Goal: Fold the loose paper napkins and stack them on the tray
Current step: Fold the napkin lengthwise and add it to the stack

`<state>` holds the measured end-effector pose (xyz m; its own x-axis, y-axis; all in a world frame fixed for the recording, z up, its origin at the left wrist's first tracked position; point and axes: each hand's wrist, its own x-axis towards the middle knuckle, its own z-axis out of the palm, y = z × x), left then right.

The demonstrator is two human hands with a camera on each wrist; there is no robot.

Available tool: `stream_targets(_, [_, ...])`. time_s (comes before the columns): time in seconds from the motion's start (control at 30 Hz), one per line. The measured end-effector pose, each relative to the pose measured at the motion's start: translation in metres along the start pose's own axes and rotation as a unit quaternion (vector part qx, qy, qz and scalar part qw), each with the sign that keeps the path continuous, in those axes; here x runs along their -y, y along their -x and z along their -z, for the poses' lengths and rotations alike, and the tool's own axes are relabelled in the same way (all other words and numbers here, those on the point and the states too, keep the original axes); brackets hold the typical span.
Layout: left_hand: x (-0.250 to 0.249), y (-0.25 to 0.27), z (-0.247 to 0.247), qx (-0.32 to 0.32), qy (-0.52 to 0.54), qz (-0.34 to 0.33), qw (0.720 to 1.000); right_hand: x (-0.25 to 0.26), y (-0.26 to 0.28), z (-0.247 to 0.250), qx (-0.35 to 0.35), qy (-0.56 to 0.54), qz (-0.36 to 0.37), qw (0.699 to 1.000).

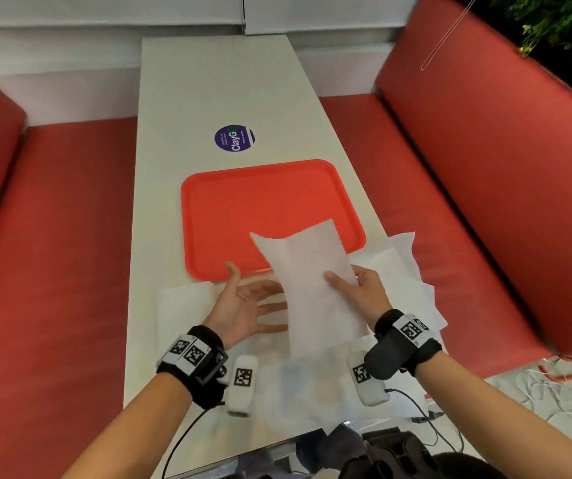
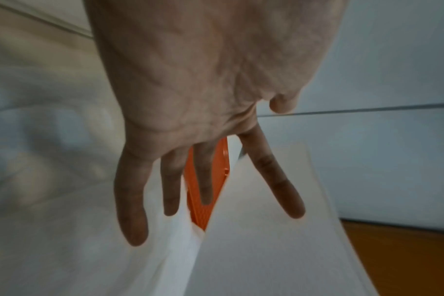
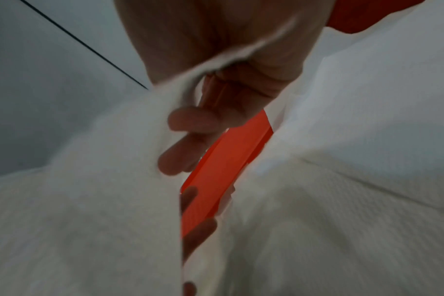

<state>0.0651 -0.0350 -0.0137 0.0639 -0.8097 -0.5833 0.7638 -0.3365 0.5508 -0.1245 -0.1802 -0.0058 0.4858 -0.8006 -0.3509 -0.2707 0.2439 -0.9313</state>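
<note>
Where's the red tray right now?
In the head view the red tray lies mid-table, just beyond both hands, below the round purple sticker. The napkin held by the right hand overlaps its near right corner.

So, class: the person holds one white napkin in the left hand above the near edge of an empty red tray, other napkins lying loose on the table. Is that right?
Not quite: the right hand grips the napkin, as the head view shows. The left hand is spread open beside it. The rest stands: the red tray is empty, and other napkins lie loose on the table.
</note>
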Motion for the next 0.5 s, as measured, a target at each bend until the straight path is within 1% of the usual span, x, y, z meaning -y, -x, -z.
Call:
stream_targets(0.1, [0.011,-0.001,0.0,0.045,-0.055,-0.016,0.997,-0.008,-0.001,-0.007,0.011,0.025,-0.011,1.0])
stream_targets(0.17, [0.012,0.0,-0.002,0.062,-0.098,-0.057,0.992,-0.011,-0.001,-0.011,0.024,0.036,-0.014,0.999])
stream_targets(0.2, [0.012,0.0,-0.003,0.061,-0.121,-0.082,0.987,-0.011,-0.001,-0.013,0.029,0.045,-0.014,0.998])
stream_targets(0.27, [0.009,0.001,-0.004,0.033,-0.168,-0.132,0.976,-0.011,-0.002,-0.015,0.038,0.069,-0.007,0.997])
stream_targets(0.33, [0.006,0.004,-0.006,-0.01,-0.2,-0.166,0.966,-0.012,-0.004,-0.018,0.052,0.092,0.008,0.994])
stream_targets(0.4, [0.003,0.009,-0.005,-0.051,-0.216,-0.188,0.957,-0.011,-0.005,-0.023,0.073,0.11,0.024,0.991])
stream_targets(0.5, [0.003,0.019,0.0,-0.091,-0.229,-0.205,0.947,-0.007,-0.004,-0.033,0.092,0.101,0.023,0.99])
